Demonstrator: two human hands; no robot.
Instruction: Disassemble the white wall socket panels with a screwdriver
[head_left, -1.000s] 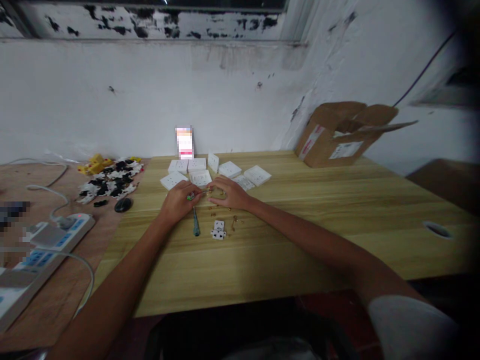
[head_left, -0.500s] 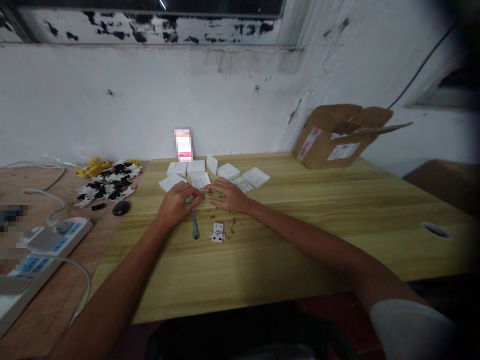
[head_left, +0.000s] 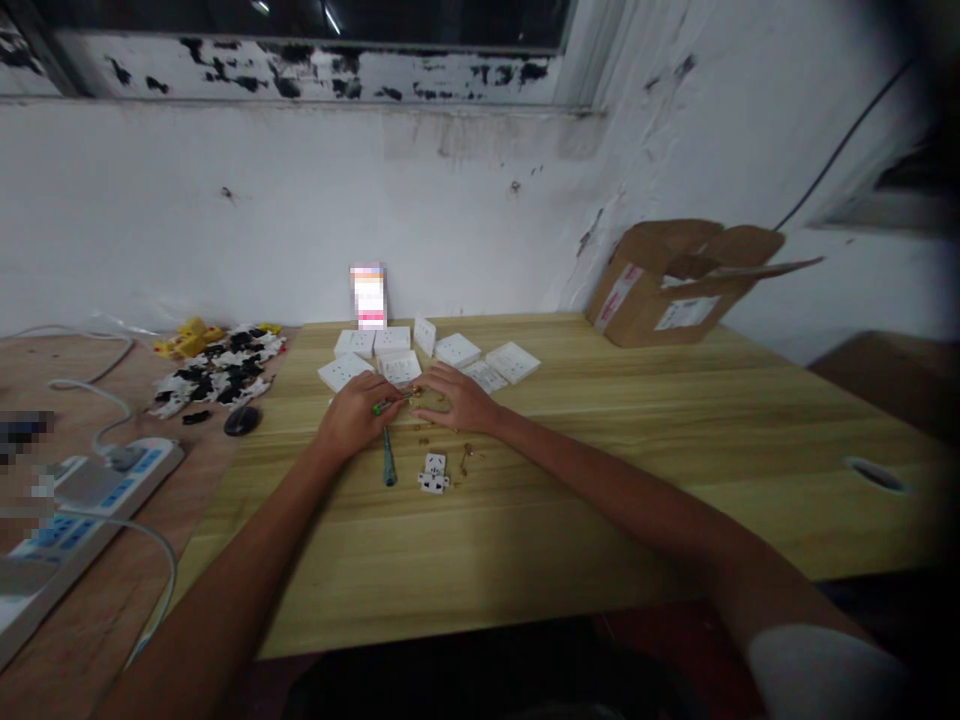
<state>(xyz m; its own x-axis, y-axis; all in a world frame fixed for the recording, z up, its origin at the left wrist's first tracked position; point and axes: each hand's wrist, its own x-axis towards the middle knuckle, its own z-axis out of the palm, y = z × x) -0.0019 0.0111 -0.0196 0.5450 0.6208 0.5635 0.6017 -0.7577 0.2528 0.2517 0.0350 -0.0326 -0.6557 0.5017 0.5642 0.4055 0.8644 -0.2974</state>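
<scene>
Clock directions run from the gap between the two hands, with twelve toward the wall. The wooden tabletop spreads beneath everything nearby. A brown cardboard box, flaps up, stands at two o'clock against the wall. A white power strip with cables lies at eight, and a heap of black and white parts sits at nine. The left hand is closed in a grip; the right hand has its fingers curved and thumb spread below. A lit phone, its screen blurred, leans upright at eleven. White socket plates fan from ten to two. A dark mouse rests at nine, nearer than the heap. A teal screwdriver lies at seven, a white socket insert at five. From the left hand's grip, a green-handled tool points rightward to a brassy piece at the right fingertips; whether they pinch it, I cannot tell. Loose brass bits lie at four.
</scene>
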